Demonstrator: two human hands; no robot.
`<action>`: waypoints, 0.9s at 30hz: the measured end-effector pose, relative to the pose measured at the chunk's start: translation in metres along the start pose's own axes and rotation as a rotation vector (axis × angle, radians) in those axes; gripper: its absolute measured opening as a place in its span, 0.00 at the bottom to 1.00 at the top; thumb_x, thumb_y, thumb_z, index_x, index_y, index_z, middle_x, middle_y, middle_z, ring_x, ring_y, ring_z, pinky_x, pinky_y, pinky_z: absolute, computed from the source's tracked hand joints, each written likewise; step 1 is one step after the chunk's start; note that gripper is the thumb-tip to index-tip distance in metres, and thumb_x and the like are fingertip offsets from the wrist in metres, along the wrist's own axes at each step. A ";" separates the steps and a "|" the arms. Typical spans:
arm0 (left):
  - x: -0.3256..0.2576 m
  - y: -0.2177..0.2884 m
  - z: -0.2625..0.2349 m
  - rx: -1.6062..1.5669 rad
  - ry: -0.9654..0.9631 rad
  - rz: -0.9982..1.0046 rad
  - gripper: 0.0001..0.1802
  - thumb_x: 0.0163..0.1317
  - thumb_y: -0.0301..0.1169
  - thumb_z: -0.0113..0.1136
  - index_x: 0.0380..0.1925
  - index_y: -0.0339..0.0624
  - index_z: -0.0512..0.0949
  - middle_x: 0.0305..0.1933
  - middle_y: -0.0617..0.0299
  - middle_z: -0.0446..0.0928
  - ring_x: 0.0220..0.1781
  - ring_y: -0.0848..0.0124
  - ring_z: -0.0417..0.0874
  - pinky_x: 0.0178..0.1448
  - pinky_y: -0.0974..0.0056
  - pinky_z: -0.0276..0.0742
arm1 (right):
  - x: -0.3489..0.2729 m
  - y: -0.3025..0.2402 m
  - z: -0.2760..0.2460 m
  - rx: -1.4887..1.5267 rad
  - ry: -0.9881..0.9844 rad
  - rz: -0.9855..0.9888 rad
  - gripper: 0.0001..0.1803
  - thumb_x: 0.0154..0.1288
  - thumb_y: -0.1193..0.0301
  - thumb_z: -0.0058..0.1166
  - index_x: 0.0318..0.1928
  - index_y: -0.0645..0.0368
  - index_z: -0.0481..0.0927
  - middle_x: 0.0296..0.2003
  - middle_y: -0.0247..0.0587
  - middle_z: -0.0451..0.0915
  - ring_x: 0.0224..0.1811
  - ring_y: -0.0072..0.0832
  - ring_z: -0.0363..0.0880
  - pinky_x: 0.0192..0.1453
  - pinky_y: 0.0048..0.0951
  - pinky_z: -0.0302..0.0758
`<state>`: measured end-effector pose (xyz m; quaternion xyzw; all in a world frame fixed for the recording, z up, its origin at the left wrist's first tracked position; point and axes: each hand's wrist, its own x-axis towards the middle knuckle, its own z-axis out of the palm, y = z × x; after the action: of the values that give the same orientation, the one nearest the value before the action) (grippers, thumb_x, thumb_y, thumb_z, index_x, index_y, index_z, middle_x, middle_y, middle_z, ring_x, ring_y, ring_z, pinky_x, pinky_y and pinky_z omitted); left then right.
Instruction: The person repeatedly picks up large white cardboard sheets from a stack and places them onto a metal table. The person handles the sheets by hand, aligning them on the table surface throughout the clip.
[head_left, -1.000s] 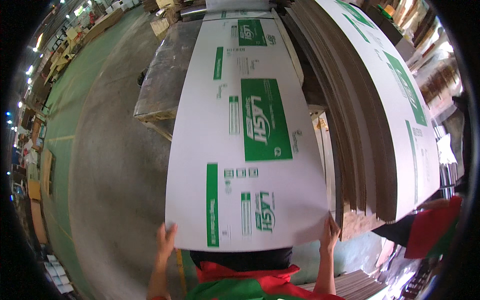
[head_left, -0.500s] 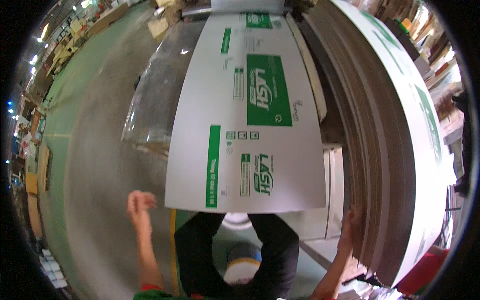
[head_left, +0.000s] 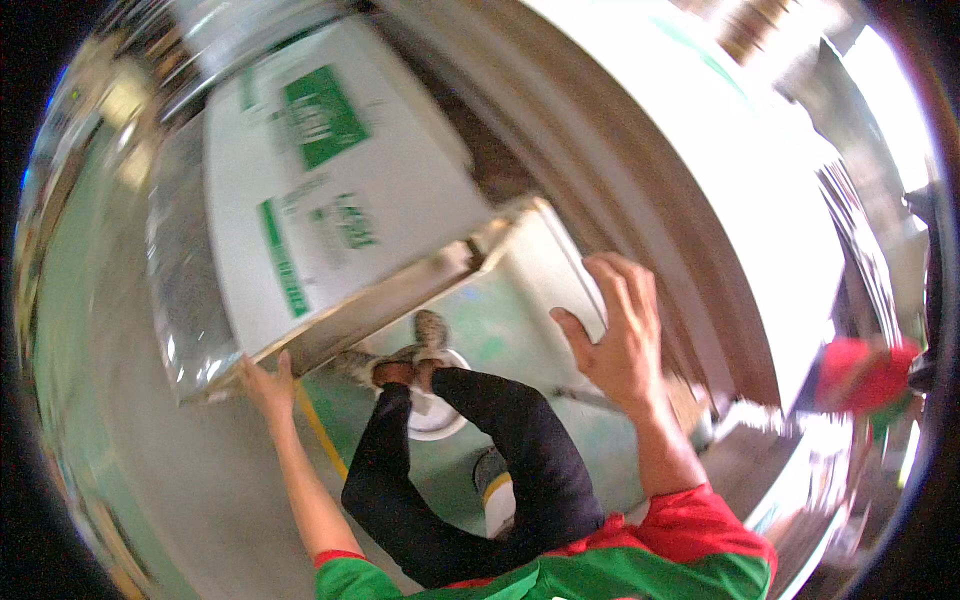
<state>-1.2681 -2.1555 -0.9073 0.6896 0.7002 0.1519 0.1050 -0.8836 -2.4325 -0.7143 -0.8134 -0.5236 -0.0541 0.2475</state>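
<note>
A flat white cardboard sheet [head_left: 400, 200] with green printing lies on the table. Its near edge sits close to the table's wooden front edge [head_left: 370, 308]. At the table's near left corner is my left hand [head_left: 268, 392], its thumb and fingers apart against the edge, holding nothing I can make out. My right hand [head_left: 628, 335] is raised between the white side panel [head_left: 540, 262] and the tall stack of cardboard sheets [head_left: 700, 250]. Its thumb and fingers are spread, with nothing between them.
Clear plastic film [head_left: 185, 270] covers the table's left side. My legs and a round white stool base [head_left: 440, 415] are below. Another person's red sleeve [head_left: 865, 375] shows beyond the stack at right. A grey machine part [head_left: 240, 40] stands at the far end.
My view has tilted and shifted. The cardboard sheet now sits farther from me on the table. My left hand has come to the table corner; my right hand has left the stack's near side.
</note>
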 end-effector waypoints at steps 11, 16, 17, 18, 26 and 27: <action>-0.243 0.332 -0.078 -1.165 -0.961 0.594 0.30 0.69 0.52 0.56 0.46 0.30 0.81 0.43 0.51 0.84 0.46 0.63 0.84 0.53 0.63 0.78 | -0.078 0.117 -0.178 -0.787 -0.160 0.125 0.26 0.69 0.67 0.55 0.60 0.74 0.70 0.57 0.68 0.75 0.59 0.55 0.78 0.62 0.48 0.75; -0.318 0.449 -0.131 -1.260 -1.456 0.197 0.29 0.70 0.54 0.54 0.36 0.33 0.81 0.34 0.57 0.81 0.35 0.72 0.80 0.38 0.66 0.74 | -0.060 0.079 -0.228 -0.661 -0.362 0.032 0.12 0.62 0.73 0.56 0.40 0.73 0.78 0.34 0.61 0.83 0.37 0.52 0.85 0.45 0.46 0.81; -0.328 0.465 -0.137 -1.276 -1.557 0.087 0.30 0.69 0.54 0.55 0.35 0.32 0.80 0.34 0.56 0.81 0.33 0.71 0.79 0.35 0.64 0.73 | -0.058 0.063 -0.242 -0.647 -0.417 0.003 0.12 0.60 0.74 0.56 0.39 0.73 0.79 0.32 0.61 0.83 0.37 0.52 0.85 0.45 0.46 0.81; -0.328 0.481 -0.147 -1.447 -1.282 0.515 0.30 0.68 0.56 0.56 0.38 0.32 0.80 0.35 0.54 0.81 0.35 0.67 0.81 0.39 0.62 0.76 | -0.050 0.045 -0.255 -0.652 -0.439 -0.044 0.11 0.58 0.75 0.57 0.37 0.74 0.80 0.31 0.61 0.83 0.37 0.52 0.85 0.45 0.47 0.81; -0.258 0.231 -0.202 -1.601 -0.867 0.136 0.24 0.63 0.38 0.61 0.54 0.34 0.79 0.50 0.52 0.83 0.52 0.62 0.82 0.61 0.57 0.74 | -0.169 0.102 -0.327 -0.955 0.443 0.412 0.41 0.71 0.42 0.49 0.70 0.64 0.66 0.71 0.56 0.63 0.75 0.48 0.59 0.78 0.46 0.53; -0.266 0.169 -0.216 -1.579 -0.842 0.205 0.22 0.61 0.38 0.62 0.50 0.32 0.81 0.48 0.53 0.83 0.52 0.64 0.82 0.61 0.58 0.74 | -0.195 0.126 -0.314 -0.105 0.402 0.723 0.41 0.71 0.44 0.50 0.71 0.63 0.65 0.67 0.56 0.69 0.70 0.46 0.66 0.76 0.47 0.54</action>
<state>-1.1801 -2.4355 -0.6623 0.4743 0.2307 0.3320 0.7820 -0.8064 -2.7796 -0.5518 -0.9296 -0.1420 -0.1483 0.3059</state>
